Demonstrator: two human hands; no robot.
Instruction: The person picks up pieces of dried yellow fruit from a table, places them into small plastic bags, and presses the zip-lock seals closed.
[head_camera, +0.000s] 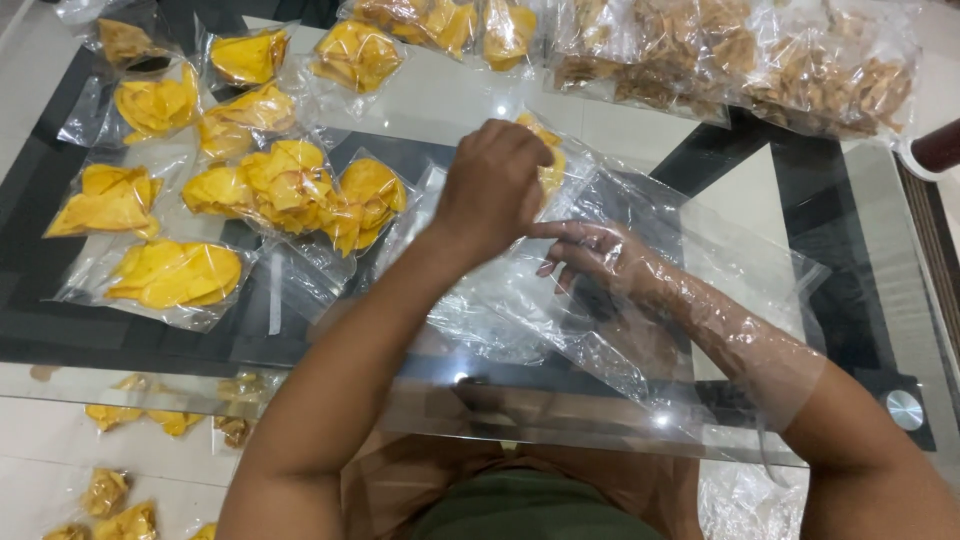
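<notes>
Item: clear plastic bag (700, 270), sleeved over the right hand (590, 255) and forearm, above the glass tabletop (760, 190). Right fingers were spread apart inside it. Left hand (492, 185) was curled, fingers together at the bag's mouth beside yellow chips (550, 165). Filled chip packets (290, 190) lay left; brown snack bags (740, 55) sat at the far edge.

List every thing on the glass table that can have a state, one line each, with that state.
Left hand: closed around yellow chips, above the bag's far end.
Right hand: inside the large clear bag, forearm sleeved by it.
Large clear bag: open, nearly empty.
Small yellow chip bags: filled, lying flat on the glass table.
Brown chip bags: filled, piled at the far edge.
</notes>
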